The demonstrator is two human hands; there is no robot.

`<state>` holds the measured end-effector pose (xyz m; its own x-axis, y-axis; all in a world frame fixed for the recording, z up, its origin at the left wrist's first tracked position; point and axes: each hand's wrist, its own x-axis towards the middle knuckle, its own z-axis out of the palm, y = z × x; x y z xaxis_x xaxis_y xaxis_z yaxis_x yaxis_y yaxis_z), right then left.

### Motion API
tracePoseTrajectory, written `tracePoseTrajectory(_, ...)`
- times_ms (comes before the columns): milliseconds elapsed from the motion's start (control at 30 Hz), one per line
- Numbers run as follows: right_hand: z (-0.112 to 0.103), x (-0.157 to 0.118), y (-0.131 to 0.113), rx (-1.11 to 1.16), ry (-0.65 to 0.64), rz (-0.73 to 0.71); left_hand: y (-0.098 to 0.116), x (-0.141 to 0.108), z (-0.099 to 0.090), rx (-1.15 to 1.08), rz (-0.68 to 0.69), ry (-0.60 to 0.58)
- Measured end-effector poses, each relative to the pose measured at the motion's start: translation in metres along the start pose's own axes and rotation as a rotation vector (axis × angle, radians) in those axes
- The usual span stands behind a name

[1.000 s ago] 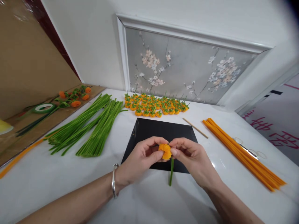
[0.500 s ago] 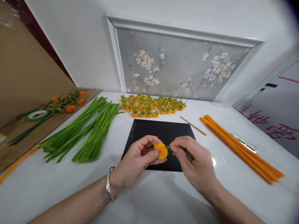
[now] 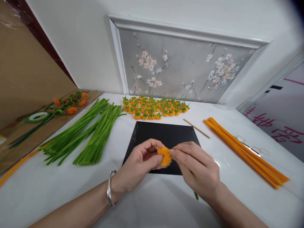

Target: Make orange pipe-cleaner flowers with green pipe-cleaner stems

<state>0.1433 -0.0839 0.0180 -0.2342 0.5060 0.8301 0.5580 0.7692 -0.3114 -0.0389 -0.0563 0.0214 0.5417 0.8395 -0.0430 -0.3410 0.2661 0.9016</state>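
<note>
Right now we pinch one fluffy, ribbed orange blossom (image 3: 164, 157) between the thumb and fingers of our left hand (image 3: 137, 163), above one flat black board (image 3: 163, 130). Our right hand (image 3: 199, 166) has its fingertips drawn together at the blossom's right edge, closed about one green pipe cleaner (image 3: 196, 196), mostly hidden, its fuzzy end poking out below. Beyond the board sit dozens of orange flower heads (image 3: 151, 116), too crowded to count. One thin wooden stick (image 3: 196, 128) lies between board and one orange chenille bundle (image 3: 244, 152); two green bundles (image 3: 97, 139) lie leftward.
</note>
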Motion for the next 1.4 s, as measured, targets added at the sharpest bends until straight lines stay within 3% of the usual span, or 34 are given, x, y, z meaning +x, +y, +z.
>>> tracePoseTrajectory(233, -0.001, -0.001, 0.001, -0.138, -0.036, -0.092, -0.001, -0.001, 0.001, 0.056, 0.026, 0.012)
tracePoseTrajectory(367, -0.003, 0.000, -0.001, -0.270, -0.124, -0.149, -0.002, -0.002, 0.001, 0.112, 0.051, 0.022)
tracePoseTrajectory(500, -0.004, 0.003, -0.006, -0.326, -0.197, -0.102, 0.000, -0.001, 0.001, 0.249, 0.123, 0.050)
tracePoseTrajectory(667, -0.004, 0.007, -0.008, -0.178, -0.225, 0.076, 0.003, 0.001, 0.001, 0.400, 0.172, 0.041)
tracePoseTrajectory(833, -0.003, 0.005, -0.005, -0.101, -0.181, 0.128, 0.003, 0.002, -0.001, 0.464, 0.180, 0.027)
tracePoseTrajectory(1033, -0.003, 0.003, -0.004, -0.002, -0.177, 0.169, 0.007, 0.002, -0.004, 0.450, 0.091, 0.004)
tracePoseTrajectory(1200, -0.007, 0.007, -0.005, 0.111, -0.263, 0.189, 0.007, 0.002, -0.006, 0.405, -0.005, -0.020)
tracePoseTrajectory(1400, -0.012, 0.010, -0.005, 0.205, -0.328, 0.337, 0.002, 0.001, -0.001, 0.235, 0.062, -0.083)
